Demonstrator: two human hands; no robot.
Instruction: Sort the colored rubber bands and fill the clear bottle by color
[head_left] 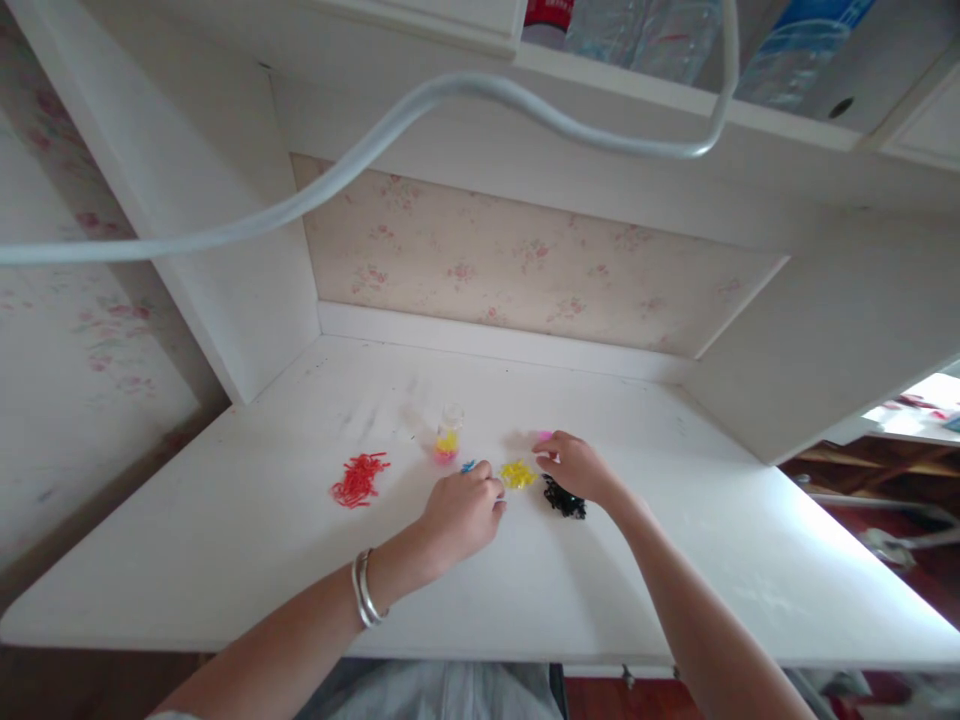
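Note:
My left hand [463, 512] is closed with its fingers curled inward, low over the white tabletop. Whatever its fingertips hold, if anything, is hidden. Small blue pieces [469, 466] show just beyond its knuckles. My right hand [571, 466] hovers between a yellow pile [518, 474] and a black pile [564, 498] of small pieces, thumb and fingers bent but apart. A bit of pink [544, 436] shows behind its fingers. A small clear jar [452, 413] with yellow and pink pieces in its bottom stands beyond my left hand. Red strands, like thin bands [360, 480], lie heaped to the left.
A white cable [420, 100] runs across the upper view in front of the cabinet. Plastic bottles [675, 40] sit on the shelf above. White side panels [817, 330] and a flowered back wall [487, 255] enclose the white tabletop [225, 560].

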